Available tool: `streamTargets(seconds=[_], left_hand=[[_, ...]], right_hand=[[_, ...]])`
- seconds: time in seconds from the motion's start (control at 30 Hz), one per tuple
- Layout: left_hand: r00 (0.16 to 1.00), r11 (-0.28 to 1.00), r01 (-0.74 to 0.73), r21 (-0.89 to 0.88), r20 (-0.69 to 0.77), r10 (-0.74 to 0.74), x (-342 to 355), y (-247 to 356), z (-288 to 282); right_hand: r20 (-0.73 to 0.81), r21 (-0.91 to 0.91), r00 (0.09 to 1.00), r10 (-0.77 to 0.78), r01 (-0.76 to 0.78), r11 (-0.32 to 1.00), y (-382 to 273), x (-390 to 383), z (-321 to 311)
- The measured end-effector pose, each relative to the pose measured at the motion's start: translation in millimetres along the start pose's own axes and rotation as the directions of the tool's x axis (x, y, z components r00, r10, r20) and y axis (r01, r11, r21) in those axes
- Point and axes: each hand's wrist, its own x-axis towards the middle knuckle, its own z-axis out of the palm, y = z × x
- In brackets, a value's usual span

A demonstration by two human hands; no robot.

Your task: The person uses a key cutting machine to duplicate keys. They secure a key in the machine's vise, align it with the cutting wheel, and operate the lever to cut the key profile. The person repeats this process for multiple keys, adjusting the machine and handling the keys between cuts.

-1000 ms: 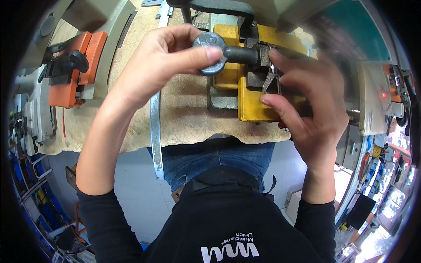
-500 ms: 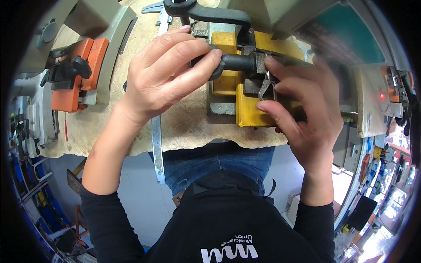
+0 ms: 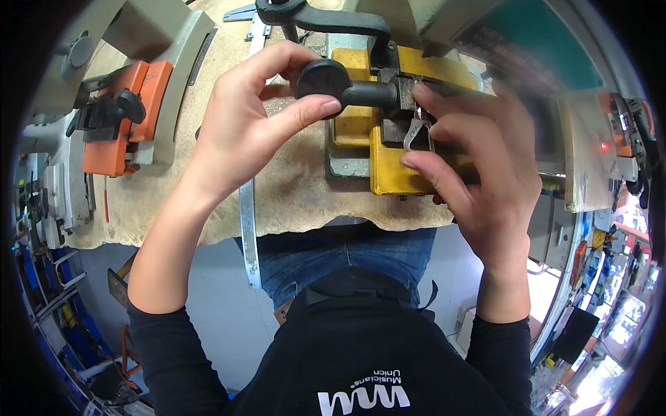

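Note:
My left hand (image 3: 239, 121) grips the black clamp knob (image 3: 323, 80), its thumb on the near side and its fingers curled behind. A black shaft runs from the knob to the dark metal clamp (image 3: 397, 104) on a yellow-based key-cutting machine (image 3: 392, 175). At the clamp's right side sits a silver key (image 3: 418, 136) with a hollow, triangular head. My right hand (image 3: 489, 170) pinches around it, the thumb at the head and a fingertip up by the blade. How deep the blade sits in the jaws is hidden.
Above the clamp a black crank lever (image 3: 333, 19) arches over. A steel caliper (image 3: 248, 229) lies across the worn bench (image 3: 291, 208), overhanging its front edge. To the left stands another machine with an orange carriage (image 3: 104, 149). The machine's grey and green housing (image 3: 534, 48) rises at right.
My left hand has turned on the knob: the thumb now lies lower and the knob's round face shows. The clamp and key have shifted slightly left and up, my right fingers along with them.

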Motion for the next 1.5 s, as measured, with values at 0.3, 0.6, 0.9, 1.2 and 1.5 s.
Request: streamTargets(seconds=[0.3,0.6,0.9,1.2,1.5], left_hand=[[0.909,0.83,-0.391,0.398,0.027,0.416,2.8,-6.5,-2.0],[0.896,0.791,-0.426,0.439,0.084,0.436,3.7,-1.9,-2.4],[0.862,0.73,-0.475,0.491,0.092,0.499,4.3,-3.9,-3.5],[0.846,0.732,0.528,-0.43,0.194,-0.496,8.5,2.7,-6.9],[0.928,0.896,0.374,-0.241,0.106,-0.358,5.8,7.0,-5.6]], right_hand=[[-0.037,0.026,0.999,-0.003,0.004,1.0,5.0,-7.6,8.3],[-0.029,-0.004,1.0,-0.002,0.002,1.0,3.5,-8.4,6.6],[-0.02,-0.044,0.999,-0.028,0.027,0.999,0.4,-9.9,4.9],[-0.002,-0.035,0.999,-0.046,0.046,0.998,-7.7,-24.2,-0.7],[-0.083,0.081,0.995,-0.056,0.062,0.995,-11.0,-34.5,-12.8]])
